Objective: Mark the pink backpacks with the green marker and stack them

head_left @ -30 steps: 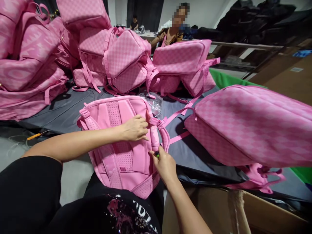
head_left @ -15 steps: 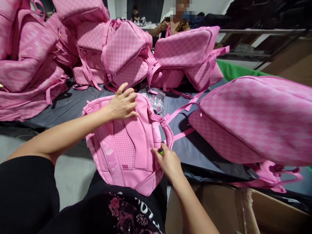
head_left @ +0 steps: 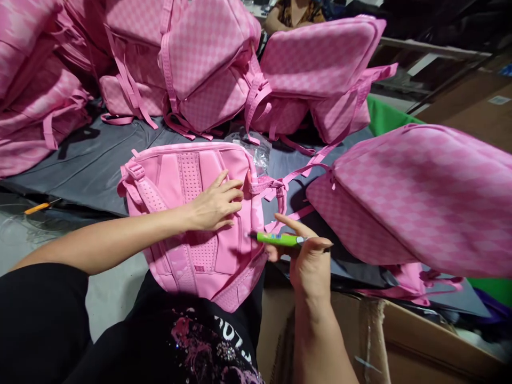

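A pink backpack (head_left: 234, 256) rests against the table edge and my lap, its padded back panel and straps facing up. My left hand (head_left: 218, 202) lies on that panel with its fingers spread, pressing on it and gripping nothing. My right hand (head_left: 306, 250) is just off the bag's right side, holding a slim green tool (head_left: 280, 239) with a dark tip. The tip points left at the bag's edge; whether it touches is unclear. The index finger sticks out. I cannot make out the tool's exact kind.
Pink checkered backpacks (head_left: 212, 48) are piled along the back of the dark table cover (head_left: 108, 154). Another large checkered backpack (head_left: 412, 197) lies at right, above an open cardboard box (head_left: 416, 341). An orange-handled tool (head_left: 38, 208) sits at far left. A person (head_left: 296, 13) is behind the pile.
My left hand has slid down and right across the back panel. The right hand has pulled away to the right and turned, bringing the green tool into full view. The camera has tilted down.
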The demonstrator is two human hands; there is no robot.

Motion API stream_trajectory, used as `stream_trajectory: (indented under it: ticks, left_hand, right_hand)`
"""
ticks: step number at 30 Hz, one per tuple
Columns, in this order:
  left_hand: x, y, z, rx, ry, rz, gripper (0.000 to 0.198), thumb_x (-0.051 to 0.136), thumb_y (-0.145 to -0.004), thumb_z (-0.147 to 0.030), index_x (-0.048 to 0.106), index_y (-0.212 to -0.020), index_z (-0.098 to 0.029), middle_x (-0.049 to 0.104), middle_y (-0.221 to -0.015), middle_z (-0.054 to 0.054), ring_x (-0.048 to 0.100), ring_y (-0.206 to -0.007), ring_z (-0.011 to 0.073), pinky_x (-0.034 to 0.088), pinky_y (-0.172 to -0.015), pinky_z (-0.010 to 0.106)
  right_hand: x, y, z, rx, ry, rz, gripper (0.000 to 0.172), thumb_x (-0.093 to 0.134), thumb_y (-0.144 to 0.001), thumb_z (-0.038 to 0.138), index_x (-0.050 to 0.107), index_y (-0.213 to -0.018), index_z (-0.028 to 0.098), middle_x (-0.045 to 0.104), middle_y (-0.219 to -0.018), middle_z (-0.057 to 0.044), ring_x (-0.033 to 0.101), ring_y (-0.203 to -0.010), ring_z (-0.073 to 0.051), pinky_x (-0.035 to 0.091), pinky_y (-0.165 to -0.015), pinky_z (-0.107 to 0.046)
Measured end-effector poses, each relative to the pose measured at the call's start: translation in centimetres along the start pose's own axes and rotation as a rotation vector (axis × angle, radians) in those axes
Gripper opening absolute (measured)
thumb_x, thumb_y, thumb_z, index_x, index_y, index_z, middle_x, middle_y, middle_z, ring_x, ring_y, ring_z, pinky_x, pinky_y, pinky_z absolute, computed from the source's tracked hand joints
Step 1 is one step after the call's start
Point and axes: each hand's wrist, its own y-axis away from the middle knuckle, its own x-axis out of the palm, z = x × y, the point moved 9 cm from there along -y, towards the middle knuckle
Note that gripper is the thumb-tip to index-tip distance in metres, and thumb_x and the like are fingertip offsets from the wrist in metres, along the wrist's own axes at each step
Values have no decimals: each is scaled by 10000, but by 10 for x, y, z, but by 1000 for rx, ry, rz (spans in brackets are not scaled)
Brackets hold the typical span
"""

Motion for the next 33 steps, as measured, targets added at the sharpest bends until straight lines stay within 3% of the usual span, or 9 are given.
stream_trajectory:
  ticks: [2,4,7,10,15,20,33]
  left_hand:
    - [-3,3,-3,5,70,-11,216,668,-875,-353,677,-928,-144,662,-1208,124,424,-1388,379,221,-1182,709]
    - [-3,5,-4,9,106,-26,212,676,-867,-348,679,-922,-144,667,-1212,125,398,-1416,398,220,-1181,716]
    - [-1,7,-5,28,99,-51,206,700,-850,-343,681,-900,-143,670,-1226,127,415,-1407,404,227,-1184,706]
    - [3,10,-5,43,75,-75,180,672,-870,-331,684,-903,-154,668,-1254,120,434,-1397,385,230,-1191,691]
    - [2,11,-6,60,47,-100,176,639,-894,-318,687,-906,-149,673,-1247,131,471,-1365,378,255,-1182,682]
    - [5,10,-6,57,21,-101,183,625,-900,-333,688,-920,-162,679,-1239,118,471,-1367,370,266,-1186,668]
    - [9,10,-4,33,-17,-110,173,616,-910,-327,680,-910,-167,688,-1237,98,472,-1375,359,272,-1197,657]
  right_hand:
    - [6,-4,-2,-20,-48,-24,743,635,-775,777,666,-1188,161,747,-831,-76,672,-598,-193,565,-635,-346]
    - [11,-6,-6,-42,-42,-68,526,804,-739,567,682,-1084,191,747,-958,-69,698,-709,-190,565,-718,-340]
    - [10,-6,-12,-81,89,-208,336,798,-762,484,669,-876,195,690,-787,-9,638,-647,-152,510,-633,-279]
    - [15,-6,-12,-124,246,-267,310,696,-844,500,684,-842,191,666,-730,-8,591,-617,-149,484,-598,-283]
    - [32,-10,-5,-242,273,-206,237,677,-879,427,737,-861,198,716,-790,-23,632,-684,-163,508,-635,-289]
    - [34,-15,-8,-241,288,-172,224,684,-883,406,732,-821,196,684,-707,-5,575,-581,-136,459,-542,-265]
    - [34,-17,-11,-251,268,-174,197,695,-870,378,737,-830,190,690,-712,-8,583,-578,-135,470,-541,-263]
